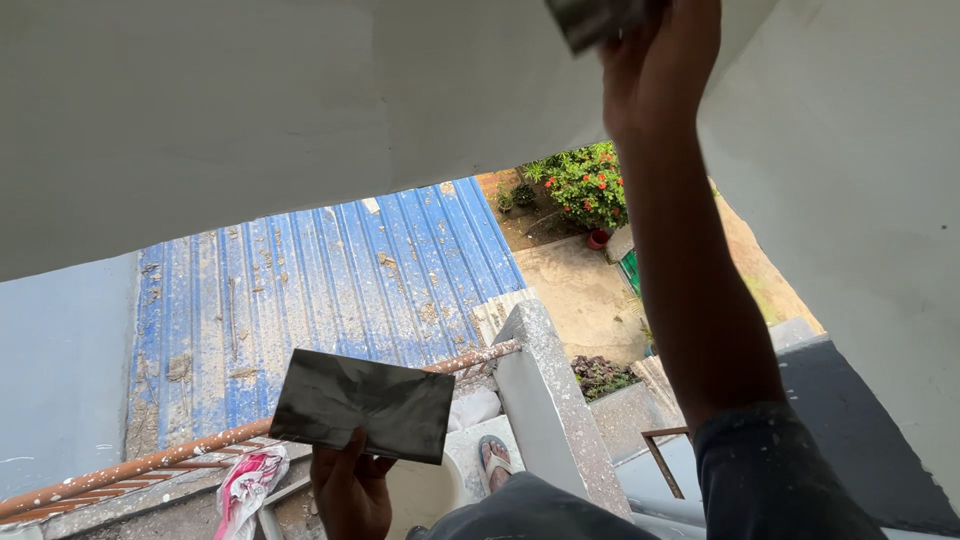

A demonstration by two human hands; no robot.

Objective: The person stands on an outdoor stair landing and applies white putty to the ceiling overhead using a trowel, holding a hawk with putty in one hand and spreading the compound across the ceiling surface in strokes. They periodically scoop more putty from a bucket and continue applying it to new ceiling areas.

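Pinching a dark blade (598, 18) at the top edge of the view, near 12 o'clock, the right hand (655, 60) is raised on a long outstretched arm, its fingers closed on the tool, which lies against the white wall (200, 110); only a corner of the blade shows, the rest cut off by the frame. The left hand (350, 490), low at 6 o'clock, is clamped on the bottom edge of a flat dark plate (365, 402), thumb up over its face, the plate tilted a little and held clear of everything else. Just beside that hand, toward 5 o'clock, sits a white bucket (420, 490), and a sandalled foot (493, 462) stands past it. A rusty pole (150, 462) runs behind the plate from 8 o'clock up toward the centre, meeting a grey concrete post (545, 400). A pink and white bag (245, 485) lies at 7 o'clock. Beyond the pole a blue ribbed roof (330, 290) spattered with grit spreads below, and at 1 o'clock a bush with red flowers (585, 185) grows well apart.
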